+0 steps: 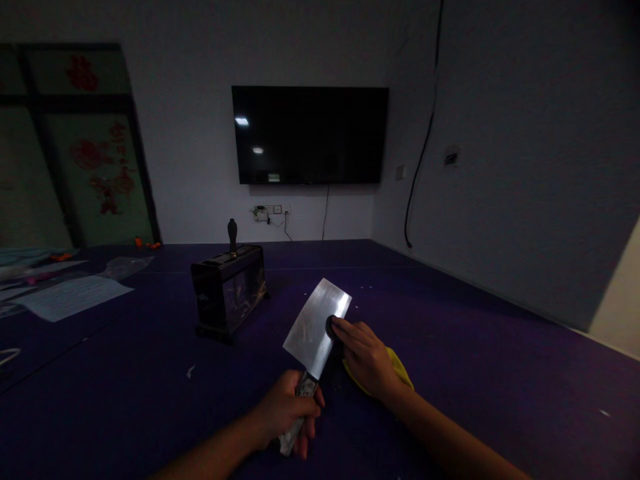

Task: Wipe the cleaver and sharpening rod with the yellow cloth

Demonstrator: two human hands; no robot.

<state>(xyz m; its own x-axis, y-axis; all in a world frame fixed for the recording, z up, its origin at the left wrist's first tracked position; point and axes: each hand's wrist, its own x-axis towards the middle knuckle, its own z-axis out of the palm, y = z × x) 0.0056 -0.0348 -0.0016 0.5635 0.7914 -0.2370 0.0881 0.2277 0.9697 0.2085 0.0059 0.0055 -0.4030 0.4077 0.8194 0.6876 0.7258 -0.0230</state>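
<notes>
A cleaver (316, 327) with a broad shiny blade is held out over the purple surface, tilted with its tip up and to the right. My left hand (290, 408) is wrapped around its patterned handle. At the right side of the blade, my right hand (364, 353) pinches a small dark round object (330, 327) against the metal; its exact kind I cannot make out. Something yellow, like a cloth (400, 368), shows under and behind my right hand. Whether that hand touches it is hidden.
A black knife block (227, 293) with clear sides stands ahead on the left, a dark-handled tool (233, 235) upright in it. Papers (75, 297) and plastic wrap (127, 267) lie at the far left. Small white scraps dot the purple surface (475, 373).
</notes>
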